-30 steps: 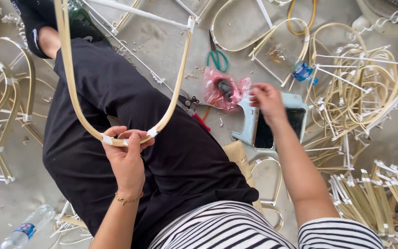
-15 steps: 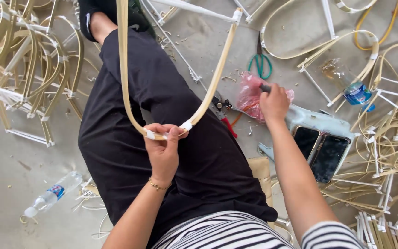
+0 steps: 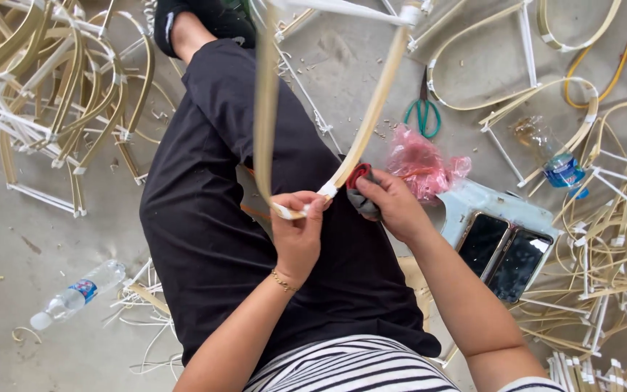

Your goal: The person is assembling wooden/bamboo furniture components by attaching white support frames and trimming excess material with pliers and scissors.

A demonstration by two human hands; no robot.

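I sit on the floor with my black-trousered leg stretched out. My left hand [image 3: 297, 232] is shut on the bottom bend of a U-shaped pale cane strip [image 3: 373, 109], which rises up out of view and has white binding at its joints. My right hand [image 3: 395, 207] is right beside the left, gripping a small tool with a red and dark handle [image 3: 359, 187] held against the strip's bend. The tool's working end is hidden between my hands.
A pink plastic bag [image 3: 421, 163] and green-handled scissors [image 3: 422, 112] lie just beyond my right hand. Two dark phones [image 3: 506, 250] rest on a pale blue stool. Piles of bent cane frames [image 3: 52, 94] lie left and right [image 3: 611, 239]. Plastic bottles lie at left [image 3: 74, 294] and right [image 3: 551, 158].
My right hand has come back from the pink bag to the strip's bend, now with the tool in it. My left hand has kept its hold on the strip.
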